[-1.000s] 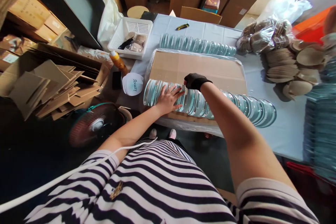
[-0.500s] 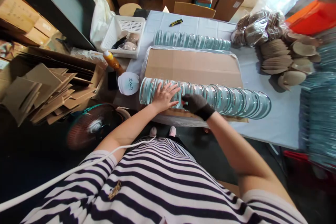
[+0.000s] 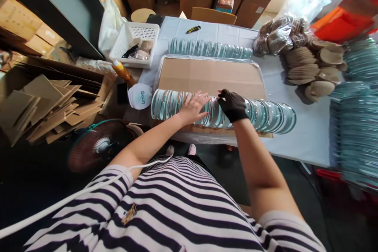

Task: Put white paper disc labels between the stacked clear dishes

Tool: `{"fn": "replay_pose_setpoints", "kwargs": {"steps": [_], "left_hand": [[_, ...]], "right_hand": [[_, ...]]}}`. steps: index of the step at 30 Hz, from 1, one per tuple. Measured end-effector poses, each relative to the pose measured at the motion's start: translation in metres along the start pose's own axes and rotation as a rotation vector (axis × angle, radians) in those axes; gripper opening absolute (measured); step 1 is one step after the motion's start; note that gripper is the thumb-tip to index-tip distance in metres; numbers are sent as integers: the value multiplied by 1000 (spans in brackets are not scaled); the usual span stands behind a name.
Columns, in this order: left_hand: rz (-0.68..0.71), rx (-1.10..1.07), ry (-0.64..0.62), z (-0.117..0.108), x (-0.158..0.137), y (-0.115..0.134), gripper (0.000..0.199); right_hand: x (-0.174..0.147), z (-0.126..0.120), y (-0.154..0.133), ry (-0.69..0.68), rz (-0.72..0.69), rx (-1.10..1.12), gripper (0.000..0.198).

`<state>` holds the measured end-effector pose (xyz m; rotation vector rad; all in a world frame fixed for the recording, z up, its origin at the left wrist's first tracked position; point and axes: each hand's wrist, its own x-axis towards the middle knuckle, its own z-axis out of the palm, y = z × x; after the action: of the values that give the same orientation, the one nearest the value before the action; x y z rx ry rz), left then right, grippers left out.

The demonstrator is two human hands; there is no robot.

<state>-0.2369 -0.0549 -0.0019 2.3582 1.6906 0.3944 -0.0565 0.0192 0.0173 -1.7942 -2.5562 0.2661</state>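
Note:
A long row of round clear glass pieces [image 3: 274, 116] stands on edge, packed face to face, along the near side of a brown cardboard sheet [image 3: 206, 73]. I cannot tell whether they are lids or shallow dishes. My left hand [image 3: 193, 107], bare, lies over the left-middle of this row with its fingers spread. Just to its right, my right hand [image 3: 233, 105], in a black glove with bare fingertips, rests on top of the row. Its fingers are curled; what lies under them is hidden. A second row of glass pieces [image 3: 209, 47] stands behind the cardboard.
A yellow-black box cutter [image 3: 193, 29] lies at the table's back. Brown molded pieces [image 3: 301, 63] and stacked glass [image 3: 354, 126] are at right. At left are a white basket [image 3: 155, 43], an orange bottle [image 3: 121, 71], a white round object [image 3: 139, 96] and a fan [image 3: 97, 145].
My right hand has moved right and slightly up along the near row, its fingers now curled at the row's upper edge. My left hand has slid a little right, still spread. The view has shifted slightly.

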Motion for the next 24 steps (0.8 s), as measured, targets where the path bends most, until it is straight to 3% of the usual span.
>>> {"fn": "replay_pose_setpoints", "kwargs": {"steps": [3,6,9,12,16,18,20,22,24], "left_hand": [[2,19,-29,14,7,1,62],[6,30,-12,20,5,-2,63],[-5,26,-1,20,4,-4,62],[-9,17,10,19,4,-2,61],[-7,10,14,20,3,-1,61],[-8,4,9,18,3,-1,61],[-15,-6,-10,13,3,-1,61],[-24,-16,-29,7,5,1,58],[-9,-21,-23,2,10,9,56]], "right_hand": [[62,-18,-9,-346,-59,-120,42],[83,-27,-20,-460,-198,-183,35],[54,-34,-18,-369,-255,-208,28],[-5,-20,-9,-298,-269,-144,29],[-78,43,-4,-387,-229,-90,35],[-100,76,-6,-382,-189,-88,42],[-112,94,-5,-370,-175,-77,44],[-114,90,2,-356,-162,-62,41],[-103,66,16,-257,-109,-41,41]]}}
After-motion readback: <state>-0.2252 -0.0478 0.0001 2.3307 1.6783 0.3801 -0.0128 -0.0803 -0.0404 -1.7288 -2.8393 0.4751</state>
